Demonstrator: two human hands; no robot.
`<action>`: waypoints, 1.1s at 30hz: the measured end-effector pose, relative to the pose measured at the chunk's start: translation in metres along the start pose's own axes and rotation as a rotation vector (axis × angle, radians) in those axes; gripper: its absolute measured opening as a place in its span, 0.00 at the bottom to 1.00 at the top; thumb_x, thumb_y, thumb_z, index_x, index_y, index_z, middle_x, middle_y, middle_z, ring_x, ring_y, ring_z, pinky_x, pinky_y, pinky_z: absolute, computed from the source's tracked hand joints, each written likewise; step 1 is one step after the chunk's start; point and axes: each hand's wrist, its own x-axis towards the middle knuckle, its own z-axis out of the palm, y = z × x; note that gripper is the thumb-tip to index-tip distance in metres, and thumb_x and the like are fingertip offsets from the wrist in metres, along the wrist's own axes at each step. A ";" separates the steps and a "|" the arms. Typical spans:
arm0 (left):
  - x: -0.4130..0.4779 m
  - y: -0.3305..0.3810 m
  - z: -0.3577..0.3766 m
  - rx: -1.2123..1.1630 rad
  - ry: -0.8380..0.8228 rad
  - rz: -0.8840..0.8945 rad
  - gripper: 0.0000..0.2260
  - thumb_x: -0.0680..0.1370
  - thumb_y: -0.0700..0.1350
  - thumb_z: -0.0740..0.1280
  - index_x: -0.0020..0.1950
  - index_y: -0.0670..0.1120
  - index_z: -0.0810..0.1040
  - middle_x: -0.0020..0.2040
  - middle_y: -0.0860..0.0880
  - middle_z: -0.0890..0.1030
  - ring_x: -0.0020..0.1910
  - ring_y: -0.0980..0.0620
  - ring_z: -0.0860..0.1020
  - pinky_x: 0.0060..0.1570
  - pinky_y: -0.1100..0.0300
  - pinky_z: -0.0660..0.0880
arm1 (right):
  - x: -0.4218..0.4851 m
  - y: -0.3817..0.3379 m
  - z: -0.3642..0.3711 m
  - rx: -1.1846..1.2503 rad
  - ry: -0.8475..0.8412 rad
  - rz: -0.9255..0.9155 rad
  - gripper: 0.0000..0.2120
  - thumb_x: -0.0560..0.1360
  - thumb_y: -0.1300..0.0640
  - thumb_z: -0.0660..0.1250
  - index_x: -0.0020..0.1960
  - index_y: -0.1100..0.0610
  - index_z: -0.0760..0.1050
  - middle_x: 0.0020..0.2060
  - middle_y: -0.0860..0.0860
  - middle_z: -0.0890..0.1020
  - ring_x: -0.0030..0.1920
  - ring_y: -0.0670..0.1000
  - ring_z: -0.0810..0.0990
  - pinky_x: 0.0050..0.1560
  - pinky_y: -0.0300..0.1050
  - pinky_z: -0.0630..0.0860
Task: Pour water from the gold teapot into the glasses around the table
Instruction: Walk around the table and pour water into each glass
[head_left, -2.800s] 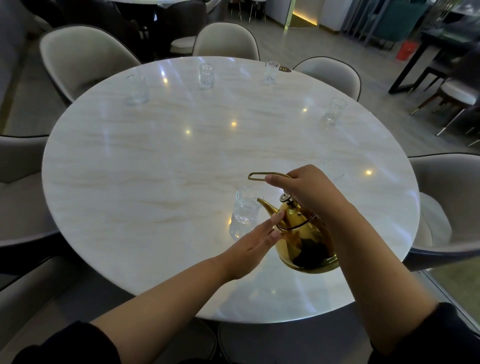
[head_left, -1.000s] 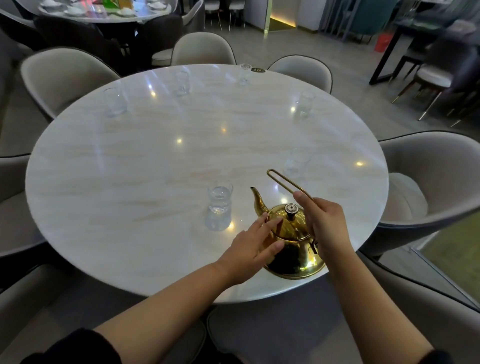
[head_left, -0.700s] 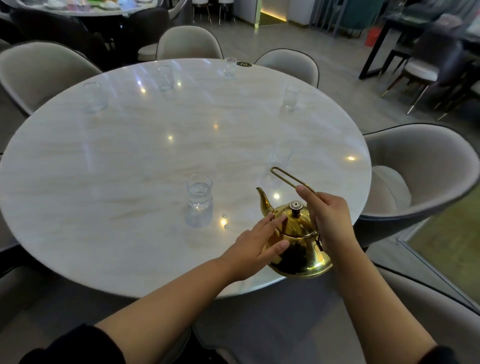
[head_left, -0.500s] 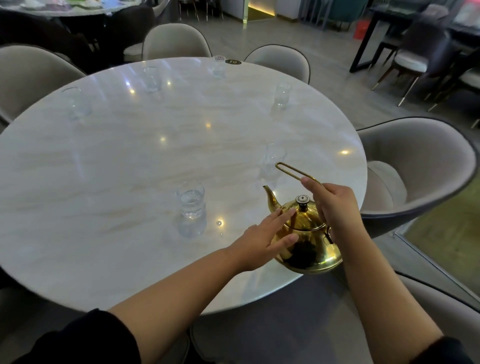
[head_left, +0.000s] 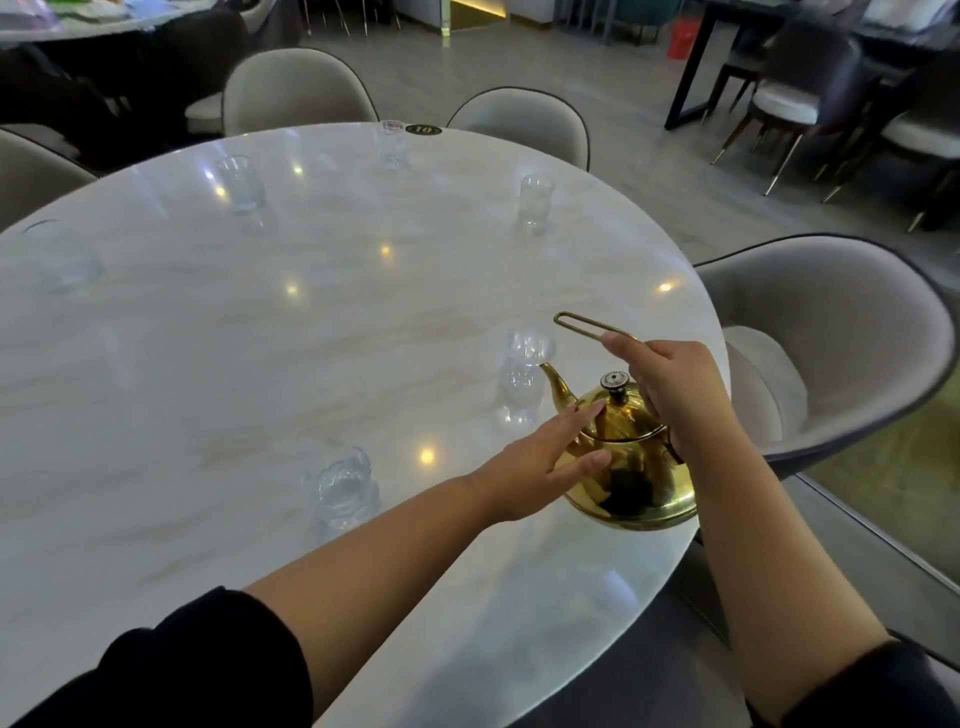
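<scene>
A round, glossy white marble table (head_left: 218, 332) is ringed by five padded grey chairs (head_left: 831, 332), and six clear glasses (head_left: 340, 486) are counted on it. Near its right edge, the shiny gold metal teapot (head_left: 631, 462) is gripped at the wire handle by the right hand (head_left: 670, 382), spout at the nearest glass (head_left: 524, 374). It is steadied by the flat, unclenched left hand (head_left: 540, 465).

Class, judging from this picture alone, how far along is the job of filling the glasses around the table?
Done: the nearest glass seems to hold water. In hand: the right hand holds the gold teapot, left hand on its side, spout beside the next glass. Left: that glass and the four farther ones, which look unfilled.
</scene>
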 end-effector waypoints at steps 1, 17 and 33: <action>0.005 0.001 -0.003 -0.012 -0.003 -0.003 0.27 0.79 0.61 0.53 0.76 0.60 0.48 0.78 0.55 0.50 0.77 0.54 0.50 0.73 0.51 0.55 | 0.007 -0.002 0.000 -0.021 -0.002 0.003 0.21 0.71 0.44 0.69 0.33 0.61 0.71 0.25 0.55 0.62 0.26 0.51 0.60 0.36 0.53 0.72; 0.042 0.004 -0.032 -0.140 -0.036 -0.044 0.27 0.80 0.59 0.53 0.76 0.58 0.47 0.78 0.54 0.52 0.76 0.51 0.55 0.71 0.53 0.55 | 0.068 -0.029 0.011 -0.298 -0.120 -0.052 0.30 0.73 0.44 0.67 0.49 0.74 0.77 0.36 0.69 0.75 0.35 0.56 0.72 0.37 0.46 0.67; 0.047 -0.001 -0.029 -0.225 -0.031 -0.024 0.27 0.80 0.58 0.52 0.76 0.58 0.46 0.78 0.53 0.52 0.76 0.51 0.54 0.73 0.52 0.54 | 0.077 -0.037 0.017 -0.441 -0.201 -0.070 0.23 0.74 0.43 0.66 0.34 0.63 0.73 0.24 0.53 0.66 0.26 0.49 0.65 0.30 0.42 0.61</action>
